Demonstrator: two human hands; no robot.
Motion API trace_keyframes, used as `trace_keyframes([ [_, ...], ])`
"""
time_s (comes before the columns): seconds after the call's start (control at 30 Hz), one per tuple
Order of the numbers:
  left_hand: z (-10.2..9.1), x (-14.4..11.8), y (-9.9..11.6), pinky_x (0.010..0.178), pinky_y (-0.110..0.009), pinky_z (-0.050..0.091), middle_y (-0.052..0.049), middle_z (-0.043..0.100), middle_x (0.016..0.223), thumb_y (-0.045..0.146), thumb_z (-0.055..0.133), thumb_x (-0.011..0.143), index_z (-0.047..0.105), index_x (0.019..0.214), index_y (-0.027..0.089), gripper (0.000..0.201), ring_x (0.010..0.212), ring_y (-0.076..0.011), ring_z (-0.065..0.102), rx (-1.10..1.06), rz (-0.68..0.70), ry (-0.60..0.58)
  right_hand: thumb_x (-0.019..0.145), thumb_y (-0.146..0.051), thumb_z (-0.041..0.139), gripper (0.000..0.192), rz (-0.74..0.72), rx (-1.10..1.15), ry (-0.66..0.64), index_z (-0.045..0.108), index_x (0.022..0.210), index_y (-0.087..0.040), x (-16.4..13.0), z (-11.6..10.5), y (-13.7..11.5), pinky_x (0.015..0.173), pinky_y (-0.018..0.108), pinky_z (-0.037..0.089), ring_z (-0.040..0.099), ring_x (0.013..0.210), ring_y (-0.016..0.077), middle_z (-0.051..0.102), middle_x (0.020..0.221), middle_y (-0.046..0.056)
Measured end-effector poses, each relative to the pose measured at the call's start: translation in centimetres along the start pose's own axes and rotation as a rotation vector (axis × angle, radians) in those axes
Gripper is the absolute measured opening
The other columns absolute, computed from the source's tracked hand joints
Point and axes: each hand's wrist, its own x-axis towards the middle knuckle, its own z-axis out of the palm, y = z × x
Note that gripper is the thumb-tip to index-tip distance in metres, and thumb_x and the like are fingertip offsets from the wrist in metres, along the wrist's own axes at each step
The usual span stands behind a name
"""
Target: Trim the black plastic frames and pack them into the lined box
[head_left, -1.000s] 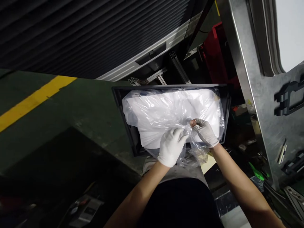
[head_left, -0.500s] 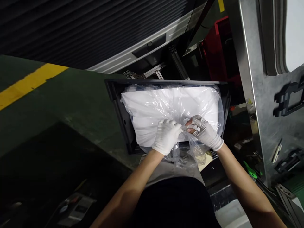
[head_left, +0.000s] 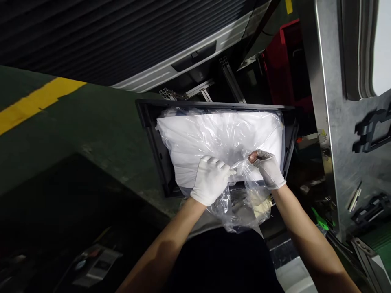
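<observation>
A clear plastic bag [head_left: 195, 140] with white sheet-like material [head_left: 183, 158] inside fills a dark grey crate [head_left: 154, 156]. My left hand [head_left: 210, 179], in a white glove, is closed with curled fingers at the gathered neck of the bag. A thin whitish strip of plastic shows at its fingertips. My right hand [head_left: 266, 167], gloved but with bare thumb and fingertip showing, pinches the bunched plastic just to the right. Below both hands, the loose end of the bag spreads crumpled over the crate's near edge towards my body.
A metal table [head_left: 342, 162] stands on the right, with black brackets [head_left: 374, 130] and pens [head_left: 354, 196] on it. Behind it is a red bin [head_left: 279, 65]. Dark ribbed panelling [head_left: 122, 36] hangs over the far side. A yellow line [head_left: 39, 103] crosses the green floor.
My hands have drawn slightly apart, the right one turning and shifting right. The bag's loose end has dropped and spread lower towards my body.
</observation>
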Motion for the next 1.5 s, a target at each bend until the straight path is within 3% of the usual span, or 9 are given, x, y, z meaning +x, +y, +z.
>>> trace_keyframes([
  [0.13,-0.1,-0.4,0.6,0.110,-0.053,0.053,-0.004,0.080,0.088,0.016,0.070,0.113,0.078,0.092,0.026,0.024,0.100,-0.0323,0.074,0.001,-0.018,0.003,0.087,-0.047,0.080,0.023,-0.074,-0.100,0.018,0.077,0.093,-0.025,-1.9,-1.0,-0.5,0.083,0.039,0.060,0.069,0.089,0.0234,0.078,0.098,0.006],
  [0.3,-0.5,-0.4,0.9,0.106,-0.052,0.054,-0.004,0.085,0.095,0.013,0.076,0.110,0.080,0.099,0.026,0.017,0.103,-0.0323,0.076,-0.004,-0.027,-0.003,0.108,-0.031,0.078,0.012,-0.487,-0.584,-0.173,0.088,0.114,-0.028,-2.4,-1.8,-4.0,0.103,0.046,0.063,0.075,0.111,0.0286,0.082,0.121,0.010],
  [0.4,-0.5,-0.3,0.8,0.108,-0.051,0.053,-0.004,0.086,0.098,0.012,0.077,0.109,0.080,0.101,0.028,0.018,0.105,-0.0317,0.076,0.006,-0.019,-0.008,0.109,-0.017,0.073,0.017,-0.497,-0.885,-0.343,0.087,0.103,-0.025,-1.5,-1.1,-5.3,0.084,0.041,0.059,0.072,0.091,0.0260,0.084,0.104,0.011],
  [0.53,-0.3,0.3,1.5,0.098,-0.046,0.054,-0.003,0.084,0.099,0.019,0.085,0.109,0.083,0.112,0.028,0.010,0.100,-0.0295,0.076,-0.028,0.013,0.009,0.105,-0.007,0.067,0.023,-0.432,-1.108,-0.322,0.083,0.095,-0.021,-0.9,-0.5,-5.6,0.070,0.036,0.048,0.064,0.073,0.0216,0.081,0.090,0.011],
  [0.83,0.5,2.8,3.5,0.079,-0.043,0.055,-0.007,0.083,0.095,-0.001,0.072,0.100,0.087,0.095,0.022,0.029,0.094,-0.0287,0.075,-0.139,0.070,0.065,0.094,-0.009,0.064,0.019,-0.118,-0.617,-0.233,0.075,0.093,-0.024,-1.9,-1.8,-3.9,0.082,0.033,0.057,0.072,0.085,0.0211,0.079,0.096,0.004],
  [1.1,1.0,2.0,1.9,0.081,-0.040,0.055,-0.001,0.083,0.091,0.000,0.072,0.102,0.084,0.087,0.025,0.031,0.091,-0.0255,0.073,-0.217,0.120,0.099,0.096,-0.038,0.064,0.016,-0.061,-0.355,-0.009,0.068,0.086,-0.026,-0.7,-4.3,-1.6,0.079,0.036,0.057,0.062,0.080,0.0225,0.069,0.081,0.003],
  [1.2,1.4,1.3,1.7,0.080,-0.039,0.054,-0.003,0.081,0.091,0.006,0.069,0.110,0.084,0.088,0.025,0.033,0.089,-0.0241,0.071,-0.207,0.093,0.129,0.100,-0.035,0.064,0.013,-0.210,-0.390,0.023,0.072,0.095,-0.026,-1.4,-4.7,-2.5,0.088,0.039,0.062,0.068,0.090,0.0246,0.075,0.101,0.007],
  [1.33,1.2,0.4,2.0,0.071,-0.039,0.046,-0.004,0.076,0.085,0.008,0.068,0.112,0.085,0.086,0.026,0.035,0.080,-0.0233,0.064,-0.134,0.098,0.150,0.105,-0.031,0.076,0.010,-0.466,-0.617,-0.126,0.084,0.110,-0.027,-2.4,-3.6,-5.3,0.109,0.047,0.061,0.074,0.112,0.0301,0.082,0.122,0.011],
  [1.5,0.3,0.0,2.1,0.071,-0.039,0.046,-0.002,0.074,0.082,0.003,0.067,0.108,0.085,0.090,0.027,0.035,0.080,-0.0234,0.062,-0.112,0.136,0.139,0.093,-0.013,0.074,0.015,-0.319,-0.594,-0.300,0.078,0.085,-0.024,-1.3,-2.0,-5.6,0.086,0.042,0.061,0.071,0.087,0.0257,0.081,0.093,0.007],
])
